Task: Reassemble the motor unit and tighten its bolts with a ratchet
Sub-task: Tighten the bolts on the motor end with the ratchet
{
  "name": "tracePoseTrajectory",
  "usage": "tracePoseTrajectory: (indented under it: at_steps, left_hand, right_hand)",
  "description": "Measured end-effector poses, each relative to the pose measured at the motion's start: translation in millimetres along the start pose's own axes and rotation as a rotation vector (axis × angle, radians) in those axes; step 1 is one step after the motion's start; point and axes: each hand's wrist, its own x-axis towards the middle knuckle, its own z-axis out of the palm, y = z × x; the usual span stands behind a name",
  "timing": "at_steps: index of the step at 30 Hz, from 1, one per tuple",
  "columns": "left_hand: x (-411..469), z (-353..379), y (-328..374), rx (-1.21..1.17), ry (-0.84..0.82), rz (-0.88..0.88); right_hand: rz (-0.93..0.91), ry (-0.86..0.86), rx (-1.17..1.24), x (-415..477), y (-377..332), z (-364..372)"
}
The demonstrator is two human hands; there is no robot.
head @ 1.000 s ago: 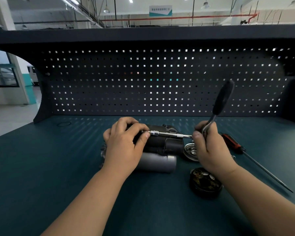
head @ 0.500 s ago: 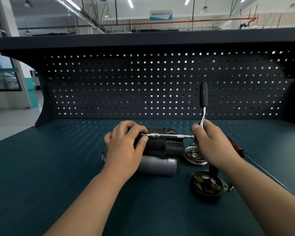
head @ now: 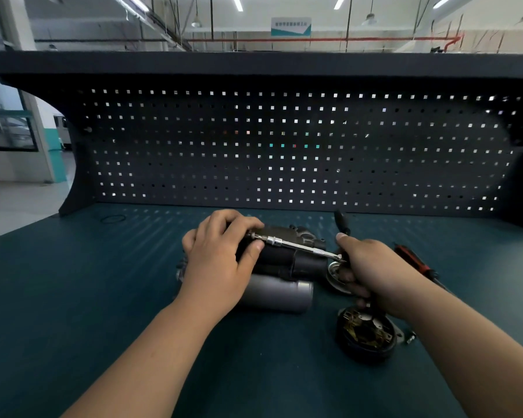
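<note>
Motor unit (head: 287, 263) lies on its side on the bench (head: 103, 297), near a black round cap (head: 363, 355) holding brass-coloured parts (head: 364, 330); we see its long axis running left to right, gray cylinder end facing right. Our left hand (head: 221, 260) grips the motor's left end, and our right hand (head: 372, 273) curls round the ratchet (head: 296, 247), whose bar slopes down rightward across it.

On the bench (head: 73, 297), motor unit (head: 284, 267) in front of the pegboard (head: 284, 146), ratchet (head: 296, 245) across its top. Just right, disc (head: 332, 277); nearer, end cap (head: 366, 336) with bolt (head: 410, 337) beside; screwdriver (head: 414, 260) farther right.
</note>
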Motion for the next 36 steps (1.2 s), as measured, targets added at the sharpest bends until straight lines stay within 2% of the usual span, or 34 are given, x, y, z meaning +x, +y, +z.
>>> tracePoseTrajectory:
  at_steps: [7,10,13,16,19,25,28,30,34,36]
  left_hand:
    - [0,0,-1,-0.038,-0.001,-0.003]
    - [2,1,-1,-0.046,0.012,-0.014]
    - [3,2,0,-0.053,0.017,-0.023]
    - [3,1,1,-0.039,0.022,-0.028]
    - [2,2,0,-0.040,0.021,-0.023]
    - [2,2,-2,-0.025,0.014,-0.011]
    - [1,2,-3,-0.034,0.011,-0.009]
    - [1,2,-2,-0.030,0.010,-0.008]
    - [1,0,0,-0.022,0.000,-0.011]
    - [1,0,1,-0.034,0.006,-0.021]
  right_hand:
    - [-0.002,0.017,0.003,-2,0,3]
    - [-0.099,0.061,0.048,1,2,3]
    - [-0.299,0.201,-0.084,1,8,2]
    - [-0.460,0.187,0.082,-3,13,5]
    - [-0.510,0.118,0.170,-5,15,2]
    - [-0.582,0.128,0.062,-6,10,-7]
    - [-0.527,0.171,-0.007,-7,6,-6]
    - [-0.391,0.140,-0.012,-6,1,-7]
    - [-0.018,-0.090,0.351,-7,-8,-6]
    - [0.068,-0.127,0.417,-7,-10,-7]
